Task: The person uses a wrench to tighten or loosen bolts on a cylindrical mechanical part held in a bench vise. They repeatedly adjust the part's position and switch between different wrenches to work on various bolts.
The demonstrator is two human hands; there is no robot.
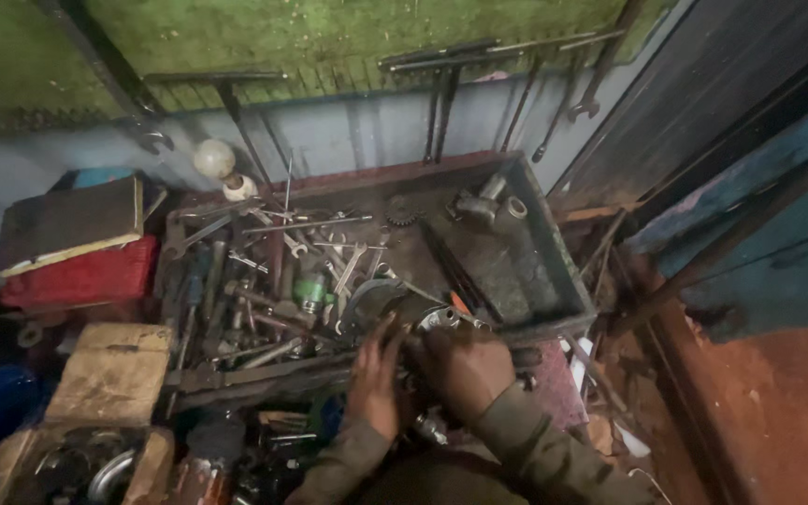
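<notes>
A shallow, rust-dark metal tray (554, 271) carries a heap of wrenches (329, 257), rods and other steel tools piled toward its left side. A small gear (401, 213) and short metal cylinders (488, 201) lie near its far edge, while its right part shows bare, grimy metal.

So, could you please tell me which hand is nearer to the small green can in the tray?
Left. The left hand lies just below the green can, slightly to its right. The right hand sits farther right, at the tray's front edge.
</notes>
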